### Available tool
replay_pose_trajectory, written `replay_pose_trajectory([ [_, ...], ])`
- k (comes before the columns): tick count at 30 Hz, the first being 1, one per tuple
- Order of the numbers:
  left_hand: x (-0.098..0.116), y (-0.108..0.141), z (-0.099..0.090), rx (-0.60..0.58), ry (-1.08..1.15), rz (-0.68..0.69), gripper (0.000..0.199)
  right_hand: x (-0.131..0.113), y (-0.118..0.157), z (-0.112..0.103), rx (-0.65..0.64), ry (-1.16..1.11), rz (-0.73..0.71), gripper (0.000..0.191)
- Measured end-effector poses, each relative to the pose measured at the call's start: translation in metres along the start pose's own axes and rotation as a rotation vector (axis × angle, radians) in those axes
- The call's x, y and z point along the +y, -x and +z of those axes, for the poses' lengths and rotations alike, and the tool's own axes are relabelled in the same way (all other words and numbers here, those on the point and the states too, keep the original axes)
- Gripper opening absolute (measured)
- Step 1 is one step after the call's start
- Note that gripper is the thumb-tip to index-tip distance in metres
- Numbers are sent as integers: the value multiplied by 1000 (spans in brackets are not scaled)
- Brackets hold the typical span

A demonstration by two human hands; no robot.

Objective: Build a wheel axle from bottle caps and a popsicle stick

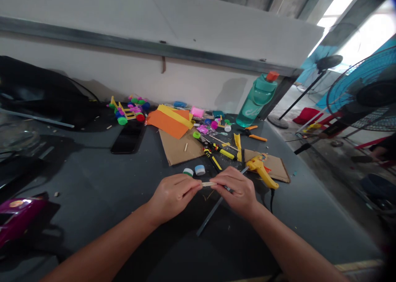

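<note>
Left of the glue gun [262, 171], the fingers of the left hand [175, 194] and right hand [237, 189] pinch opposite ends of a short pale stick [208, 184], seemingly not yet joined to anything. Two bottle caps [199, 170] lie loose left of the glue gun. The table [305, 209] ends to its right; more room opens on its near side.
</note>
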State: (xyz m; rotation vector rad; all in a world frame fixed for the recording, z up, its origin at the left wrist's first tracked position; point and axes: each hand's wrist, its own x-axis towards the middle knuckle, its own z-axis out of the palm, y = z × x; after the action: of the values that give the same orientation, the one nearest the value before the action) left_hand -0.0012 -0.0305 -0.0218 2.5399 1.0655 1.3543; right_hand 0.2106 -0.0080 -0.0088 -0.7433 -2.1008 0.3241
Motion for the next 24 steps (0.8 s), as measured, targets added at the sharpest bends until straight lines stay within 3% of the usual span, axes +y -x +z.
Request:
replay_pose_trajectory([
  [17,-8,1,2,1,43,-48,18,1,-1,0,47,40,24,12],
  [24,-4,-6,0,-89,330,-383,16,1,0,0,56,48,17,14],
])
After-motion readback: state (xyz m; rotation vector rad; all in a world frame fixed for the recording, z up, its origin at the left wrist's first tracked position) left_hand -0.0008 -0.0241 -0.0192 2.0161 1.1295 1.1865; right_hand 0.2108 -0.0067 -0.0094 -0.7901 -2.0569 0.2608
